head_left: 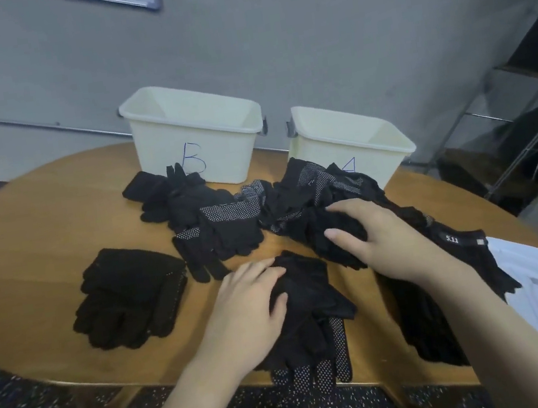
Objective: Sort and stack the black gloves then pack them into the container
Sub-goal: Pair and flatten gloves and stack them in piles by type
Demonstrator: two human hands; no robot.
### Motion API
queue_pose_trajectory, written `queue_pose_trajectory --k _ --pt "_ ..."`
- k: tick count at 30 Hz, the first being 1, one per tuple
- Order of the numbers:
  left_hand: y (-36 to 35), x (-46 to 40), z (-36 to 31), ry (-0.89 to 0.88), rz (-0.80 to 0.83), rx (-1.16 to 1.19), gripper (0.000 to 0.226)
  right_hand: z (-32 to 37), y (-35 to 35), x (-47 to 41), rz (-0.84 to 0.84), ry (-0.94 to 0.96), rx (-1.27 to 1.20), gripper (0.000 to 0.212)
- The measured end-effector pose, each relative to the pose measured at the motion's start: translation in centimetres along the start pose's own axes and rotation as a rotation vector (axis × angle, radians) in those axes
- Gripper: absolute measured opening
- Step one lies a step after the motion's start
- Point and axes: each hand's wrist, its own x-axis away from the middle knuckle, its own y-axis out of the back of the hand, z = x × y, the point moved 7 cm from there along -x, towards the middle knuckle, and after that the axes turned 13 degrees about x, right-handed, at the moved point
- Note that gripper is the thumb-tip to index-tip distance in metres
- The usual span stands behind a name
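Sorting step, nothing packed yet: bins B (161, 139) and A (390, 166), upper centre, looked empty. Left hand (250, 300) lay fingers relaxed, pressing flat on the near stack (312, 322) at lower centre. Right hand (373, 241) had fingers curled into the loose pile (298, 199) mid-frame, gripping a bunch of gloves. A second, neater stack (131, 292) sat centre left, well apart from both hands. Next, probably: pull one glove free, match its type, lay it aligned on the right stack.

Two bins (195, 145) (350, 154) stand behind the glove pile (261, 211) on the table (21, 221). One stack (132, 295) lies left, another (311, 319) at the near edge.
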Motion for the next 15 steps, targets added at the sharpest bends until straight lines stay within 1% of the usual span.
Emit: queue_pose_trajectory --k 2,5,9,12,15 --pt "-0.1 -0.3 0.4 0.01 0.001 -0.006 0.047 2.1 -1.0 -1.7 0.025 0.076 -0.016 0.052" --pt "0.1 -0.9 0.9 0.005 -0.003 -0.028 0.046 5.3 -2.6 -4.6 0.05 0.161 -0.031 0.05" --pt "0.4 -1.3 1.1 0.028 -0.015 -0.011 0.045 9.7 -4.9 -9.1 0.087 0.265 0.017 0.049" --pt "0.4 -1.2 1.1 0.01 -0.013 -0.019 0.045 12.2 -6.4 -12.3 0.105 0.296 0.009 0.045" --pt "0.9 -1.1 1.6 0.008 -0.015 -0.004 0.044 13.7 -7.5 -15.0 0.1 0.287 -0.025 0.043"
